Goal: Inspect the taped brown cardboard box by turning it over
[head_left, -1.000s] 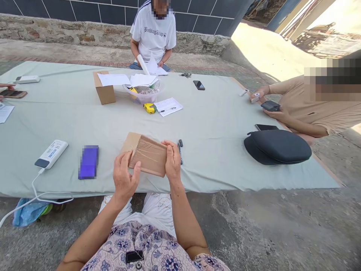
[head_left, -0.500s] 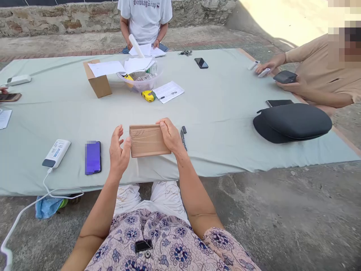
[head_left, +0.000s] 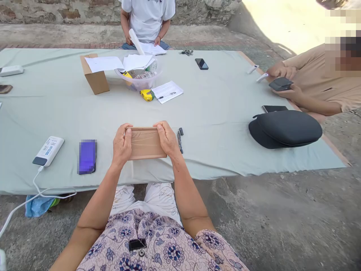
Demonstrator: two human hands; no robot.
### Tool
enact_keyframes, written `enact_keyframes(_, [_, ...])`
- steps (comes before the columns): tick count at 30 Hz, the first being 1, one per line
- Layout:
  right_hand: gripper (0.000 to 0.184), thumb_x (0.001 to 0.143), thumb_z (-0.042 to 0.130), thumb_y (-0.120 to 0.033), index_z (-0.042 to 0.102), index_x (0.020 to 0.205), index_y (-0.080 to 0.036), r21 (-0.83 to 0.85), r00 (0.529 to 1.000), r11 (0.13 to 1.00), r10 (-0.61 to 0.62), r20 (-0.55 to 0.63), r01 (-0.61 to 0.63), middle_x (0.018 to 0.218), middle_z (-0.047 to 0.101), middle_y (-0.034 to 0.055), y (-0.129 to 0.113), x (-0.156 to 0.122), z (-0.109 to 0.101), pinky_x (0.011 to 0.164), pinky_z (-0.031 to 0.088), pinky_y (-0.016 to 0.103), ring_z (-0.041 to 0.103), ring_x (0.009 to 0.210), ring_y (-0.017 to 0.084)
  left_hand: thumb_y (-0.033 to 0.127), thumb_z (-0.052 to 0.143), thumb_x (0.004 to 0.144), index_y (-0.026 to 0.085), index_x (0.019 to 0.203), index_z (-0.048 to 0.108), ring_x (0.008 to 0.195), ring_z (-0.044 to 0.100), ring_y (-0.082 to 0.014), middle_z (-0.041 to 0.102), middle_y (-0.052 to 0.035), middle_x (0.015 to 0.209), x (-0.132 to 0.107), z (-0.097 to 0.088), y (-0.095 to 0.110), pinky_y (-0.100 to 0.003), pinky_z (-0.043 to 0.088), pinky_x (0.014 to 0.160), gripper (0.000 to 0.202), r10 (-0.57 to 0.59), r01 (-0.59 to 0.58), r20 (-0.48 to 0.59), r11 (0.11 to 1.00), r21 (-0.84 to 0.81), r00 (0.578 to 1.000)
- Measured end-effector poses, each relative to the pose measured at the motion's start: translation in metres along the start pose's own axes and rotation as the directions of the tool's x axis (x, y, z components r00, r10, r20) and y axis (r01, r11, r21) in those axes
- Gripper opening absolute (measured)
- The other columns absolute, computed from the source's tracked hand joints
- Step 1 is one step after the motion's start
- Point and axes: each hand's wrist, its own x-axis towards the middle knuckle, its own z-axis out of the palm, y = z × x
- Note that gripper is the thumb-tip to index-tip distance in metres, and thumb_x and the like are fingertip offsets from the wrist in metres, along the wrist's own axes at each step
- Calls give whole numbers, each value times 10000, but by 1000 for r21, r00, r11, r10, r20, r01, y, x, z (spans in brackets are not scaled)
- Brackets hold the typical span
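Cardboard box (head_left: pixel 148 146) sits between the two hands near the close edge of the surface (head_left: pixel 217 116), which runs just on the body side of them. Pale cloth stretches ahead of the hands as far as the yellow tape measure (head_left: pixel 147 95). Beside the right hand (head_left: pixel 167 140) lies a pen (head_left: pixel 179 142), with cloth beyond it reaching to a black case (head_left: pixel 284 130); well out from the left hand (head_left: pixel 122 144) is a purple phone (head_left: pixel 87 157). Most of the fingers are hidden behind the box, and whether it rests on the cloth or is lifted is hard to tell. Left of the hands, a brown phone (head_left: pixel 5 89) is cut off. Both hands are partly closed, gripping the box by opposite ends, thumbs on the near side, forearms reaching forward.
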Motion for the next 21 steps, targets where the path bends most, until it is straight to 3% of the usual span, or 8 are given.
enact_keyframes(4, [300, 1005, 376, -442, 604, 1031, -248, 26, 1000, 1000, -5, -10, 5, 1100, 696, 57, 4, -15, 3, 973, 487, 345, 631, 1065, 203, 395, 417, 1005, 234, 1112, 612, 1259, 591, -202, 660, -76, 1296, -14, 0, -8, -353, 437, 1109, 275, 14, -15, -22, 998, -61, 1000])
enact_keyframes(10, [301, 975, 490, -428, 590, 1208, -266, -1, 992, 996, -91, -88, 92, 1274, 689, 89, 10, -26, 9, 1084, 490, 418, 617, 1237, 234, 430, 403, 1028, 222, 1115, 610, 1298, 595, -218, 653, -110, 1328, -24, 2, -20, -418, 438, 1157, 307, 140, -143, -83, 989, -40, 987])
enact_keyframes(17, [184, 964, 497, -382, 646, 978, -275, 21, 969, 974, -220, -114, 224, 1103, 721, 82, 27, -15, 22, 1191, 423, 504, 626, 1237, 240, 508, 384, 1023, 223, 1111, 592, 1415, 531, -247, 634, -141, 1388, -7, 10, -60, -499, 406, 1202, 364, 301, -304, -93, 952, -27, 949])
enact_keyframes(21, [204, 942, 502, -380, 646, 856, -264, 33, 979, 985, -161, -128, 167, 1051, 724, 91, 56, -19, 37, 1153, 449, 512, 603, 1266, 257, 510, 409, 1009, 218, 1022, 606, 1479, 457, -268, 575, -157, 1472, -19, 17, -89, -541, 382, 1216, 353, 279, -278, 21, 960, -18, 960])
